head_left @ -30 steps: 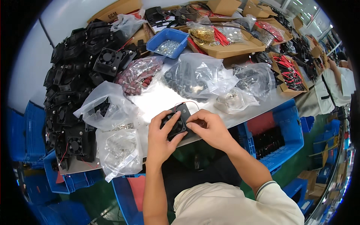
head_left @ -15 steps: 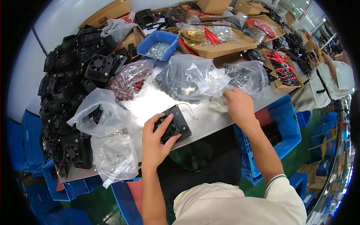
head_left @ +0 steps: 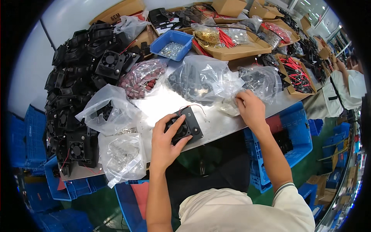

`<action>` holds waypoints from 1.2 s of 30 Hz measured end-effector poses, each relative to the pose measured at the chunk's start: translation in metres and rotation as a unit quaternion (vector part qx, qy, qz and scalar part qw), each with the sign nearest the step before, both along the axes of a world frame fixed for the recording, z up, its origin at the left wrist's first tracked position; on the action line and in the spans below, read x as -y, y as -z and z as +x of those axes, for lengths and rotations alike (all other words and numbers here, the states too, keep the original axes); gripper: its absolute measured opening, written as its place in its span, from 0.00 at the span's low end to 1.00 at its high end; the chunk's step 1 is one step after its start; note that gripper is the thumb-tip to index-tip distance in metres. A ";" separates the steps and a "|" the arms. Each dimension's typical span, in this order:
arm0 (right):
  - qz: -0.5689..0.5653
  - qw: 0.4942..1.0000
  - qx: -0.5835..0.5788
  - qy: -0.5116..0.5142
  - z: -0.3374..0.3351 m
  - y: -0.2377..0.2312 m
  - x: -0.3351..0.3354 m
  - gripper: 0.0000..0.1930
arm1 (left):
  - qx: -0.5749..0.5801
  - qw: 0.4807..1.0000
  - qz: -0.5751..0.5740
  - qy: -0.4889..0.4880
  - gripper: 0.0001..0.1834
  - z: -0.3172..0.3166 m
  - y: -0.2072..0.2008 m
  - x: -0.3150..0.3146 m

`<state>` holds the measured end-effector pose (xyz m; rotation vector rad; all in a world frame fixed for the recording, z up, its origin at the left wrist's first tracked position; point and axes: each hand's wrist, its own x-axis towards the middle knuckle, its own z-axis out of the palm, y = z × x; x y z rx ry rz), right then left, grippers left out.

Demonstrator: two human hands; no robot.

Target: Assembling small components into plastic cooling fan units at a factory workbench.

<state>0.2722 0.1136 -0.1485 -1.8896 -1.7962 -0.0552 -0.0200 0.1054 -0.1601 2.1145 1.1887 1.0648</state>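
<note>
Left hand wrapped over a square black cooling fan, thumb and fingers closed across its frame, pinning it flat at the near edge of the metal worktable, probably so it stays put within easy reach while the other hand fetches a part. Thin red lead curling out from the fan's far side, lying loose on the tabletop. Right hand stretched away to a small clear plastic bag just beside the larger bags, fingertips curled down into its mouth; whether anything is pinched between them cannot be told, since the fingers hide it. Bags kept open and crowded close around the bare patch of table, seemingly to keep each kind of part separate yet reachable: a big clear bag of dark parts, a bag of reddish pieces, a bag of small pale hardware hanging over the near edge. Stack of black fans heaped along the left, likely the stock drawn from. Blue tray of small metal pieces and cardboard boxes with red wires further back. Blue crates under the table to the right. Another person in a white top at the far right, apart from this work.
</note>
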 end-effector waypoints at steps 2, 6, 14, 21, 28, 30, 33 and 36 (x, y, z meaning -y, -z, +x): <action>0.007 1.000 -0.011 -0.007 0.002 -0.002 0.001 0.04 | 0.001 1.000 0.002 0.001 0.33 -0.001 0.000 0.000; 0.054 0.982 -0.177 -0.039 -0.013 -0.021 0.013 0.04 | 0.007 1.000 0.001 -0.002 0.32 -0.001 0.003 -0.001; -0.187 0.806 -0.537 -0.167 -0.089 -0.021 0.029 0.06 | 0.005 1.000 -0.005 -0.002 0.33 -0.003 0.000 -0.001; -0.166 0.808 -0.551 -0.123 -0.082 -0.008 0.028 0.06 | -0.008 1.000 0.009 0.009 0.33 -0.004 -0.002 -0.001; -0.180 0.782 -0.584 -0.120 -0.087 -0.010 0.033 0.05 | -0.018 1.000 0.007 0.006 0.32 -0.003 -0.003 0.000; -0.205 0.758 -0.609 -0.110 -0.091 -0.012 0.033 0.05 | -0.016 1.000 0.004 0.005 0.32 -0.003 -0.002 0.002; -0.232 0.784 -0.558 -0.145 -0.095 -0.012 0.027 0.05 | -0.006 1.000 0.005 -0.005 0.32 -0.003 -0.003 0.001; -0.170 0.870 -0.424 -0.184 -0.098 -0.006 0.022 0.05 | -0.002 1.000 0.009 0.000 0.32 -0.002 -0.002 -0.001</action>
